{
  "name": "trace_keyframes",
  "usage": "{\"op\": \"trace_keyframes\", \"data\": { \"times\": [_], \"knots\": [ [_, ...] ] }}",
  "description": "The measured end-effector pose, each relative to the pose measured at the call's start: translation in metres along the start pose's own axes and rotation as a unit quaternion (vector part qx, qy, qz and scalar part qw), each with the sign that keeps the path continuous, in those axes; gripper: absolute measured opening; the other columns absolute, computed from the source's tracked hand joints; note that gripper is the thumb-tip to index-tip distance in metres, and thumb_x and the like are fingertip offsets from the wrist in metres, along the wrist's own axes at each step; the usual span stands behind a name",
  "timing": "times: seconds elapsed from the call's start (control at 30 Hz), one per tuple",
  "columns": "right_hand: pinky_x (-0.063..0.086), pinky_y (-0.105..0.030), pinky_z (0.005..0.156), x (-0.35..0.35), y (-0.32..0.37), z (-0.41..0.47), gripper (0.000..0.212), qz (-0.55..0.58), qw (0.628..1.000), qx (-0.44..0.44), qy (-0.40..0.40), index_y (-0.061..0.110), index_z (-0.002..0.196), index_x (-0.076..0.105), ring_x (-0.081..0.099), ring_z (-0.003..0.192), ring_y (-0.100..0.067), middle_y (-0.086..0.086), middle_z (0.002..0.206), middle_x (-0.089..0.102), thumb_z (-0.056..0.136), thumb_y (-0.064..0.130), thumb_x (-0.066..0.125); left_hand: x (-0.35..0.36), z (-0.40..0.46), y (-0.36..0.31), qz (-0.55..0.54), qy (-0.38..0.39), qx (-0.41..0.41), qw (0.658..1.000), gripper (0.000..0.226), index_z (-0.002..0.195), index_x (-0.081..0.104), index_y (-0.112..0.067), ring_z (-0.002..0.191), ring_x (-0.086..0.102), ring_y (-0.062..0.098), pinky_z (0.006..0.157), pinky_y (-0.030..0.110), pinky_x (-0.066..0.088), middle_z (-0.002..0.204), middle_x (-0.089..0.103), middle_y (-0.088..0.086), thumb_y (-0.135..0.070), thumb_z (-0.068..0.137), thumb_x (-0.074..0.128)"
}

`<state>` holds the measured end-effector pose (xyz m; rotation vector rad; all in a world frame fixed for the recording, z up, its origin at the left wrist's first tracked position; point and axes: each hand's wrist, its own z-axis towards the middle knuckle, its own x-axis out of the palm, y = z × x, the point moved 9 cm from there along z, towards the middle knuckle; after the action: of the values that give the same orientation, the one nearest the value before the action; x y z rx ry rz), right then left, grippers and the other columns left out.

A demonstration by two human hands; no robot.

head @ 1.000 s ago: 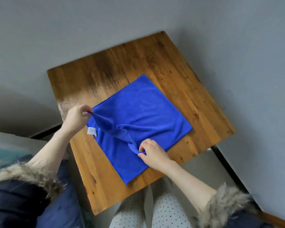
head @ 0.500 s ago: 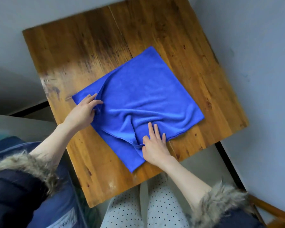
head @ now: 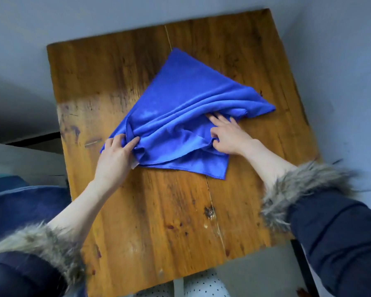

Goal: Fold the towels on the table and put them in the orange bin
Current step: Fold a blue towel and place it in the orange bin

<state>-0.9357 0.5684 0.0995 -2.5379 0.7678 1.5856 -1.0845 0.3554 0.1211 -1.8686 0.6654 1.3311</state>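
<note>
The left hand (head: 116,155) is pinching the near-left corner of the blue towel (head: 180,108), and the right hand (head: 227,136) is gripping a fold at its right side. The towel is lying rumpled, partly doubled over, mid-desk (head: 159,221). Bare wood is showing all round it.

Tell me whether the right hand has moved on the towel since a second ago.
Yes. The right hand went from the blue towel's near edge toward its right corner.

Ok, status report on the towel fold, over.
Left hand grips bunched near-left edge of blue towel. Right hand on towel, fingers part tucked under a fold. Towel rumpled, half-folded on wooden table. Orange bin not in view; nothing blocking.
</note>
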Motion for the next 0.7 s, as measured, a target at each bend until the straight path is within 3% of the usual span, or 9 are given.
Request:
{"op": "trace_keyframes", "data": {
  "times": [0.13,0.23,0.33,0.4,0.47,0.57,0.7],
  "knots": [
    [0.018,-0.048,0.112,-0.022,-0.010,0.028,0.011,0.021,1.000,-0.018,-0.014,0.007,0.086,0.059,0.008,0.144,-0.024,-0.008,0.157,0.012,0.086,0.009,0.049,0.006,0.000,-0.009,-0.024,-0.020,-0.057,0.998,0.041,0.132,0.052,-0.015,0.107,0.042,0.038,0.079,0.049,0.047,0.124,0.045,0.021,-0.013,0.092,0.054],
    [0.025,-0.032,0.108,-0.034,-0.020,0.016,0.012,0.118,0.988,0.023,-0.098,0.000,0.089,0.061,0.029,0.138,-0.026,-0.016,0.149,0.032,0.085,0.005,0.052,0.002,-0.003,-0.002,-0.087,-0.041,-0.094,0.991,0.031,0.122,0.060,-0.016,0.108,0.047,0.034,0.077,0.045,0.047,0.121,0.049,0.015,-0.017,0.092,0.053],
    [0.036,-0.033,0.087,-0.044,-0.028,-0.025,0.007,0.168,0.960,0.075,-0.210,0.001,0.086,0.061,0.053,0.108,-0.032,-0.016,0.113,0.061,0.084,0.007,0.057,-0.018,-0.006,0.003,-0.131,-0.091,-0.066,0.985,0.021,0.108,0.064,-0.009,0.090,0.056,0.034,0.073,0.042,0.049,0.109,0.053,0.013,-0.012,0.088,0.059],
    [0.039,-0.034,0.071,-0.051,-0.024,-0.061,0.005,0.155,0.942,0.087,-0.285,0.003,0.083,0.060,0.055,0.086,-0.032,-0.012,0.090,0.062,0.082,0.009,0.060,-0.029,-0.012,0.009,-0.134,-0.105,-0.043,0.985,0.017,0.102,0.063,-0.007,0.083,0.056,0.033,0.071,0.041,0.051,0.102,0.052,0.013,-0.007,0.085,0.061],
    [0.041,-0.031,0.061,-0.050,-0.009,-0.090,0.004,0.122,0.933,0.073,-0.331,0.004,0.081,0.061,0.055,0.078,-0.030,-0.011,0.082,0.061,0.079,0.007,0.064,-0.038,-0.017,0.022,-0.121,-0.105,-0.043,0.986,0.019,0.099,0.062,-0.007,0.079,0.057,0.034,0.070,0.042,0.051,0.097,0.051,0.012,0.000,0.082,0.060],
    [0.044,-0.032,0.053,-0.025,0.009,-0.104,0.004,0.102,0.944,0.059,-0.308,0.002,0.084,0.063,0.057,0.080,-0.030,-0.012,0.084,0.060,0.080,0.003,0.064,-0.040,-0.021,0.039,-0.061,-0.087,-0.055,0.993,0.020,0.101,0.064,-0.008,0.077,0.060,0.039,0.068,0.043,0.048,0.095,0.056,0.014,-0.001,0.083,0.059],
    [0.049,-0.041,0.066,0.016,0.003,-0.098,0.015,0.102,0.963,0.098,-0.229,-0.001,0.099,0.063,0.054,0.095,-0.030,-0.015,0.098,0.058,0.091,0.005,0.052,-0.018,-0.027,0.034,0.001,-0.012,-0.026,1.000,0.026,0.112,0.064,-0.011,0.095,0.057,0.038,0.069,0.048,0.051,0.103,0.058,0.015,-0.009,0.088,0.056]
  ]
}}
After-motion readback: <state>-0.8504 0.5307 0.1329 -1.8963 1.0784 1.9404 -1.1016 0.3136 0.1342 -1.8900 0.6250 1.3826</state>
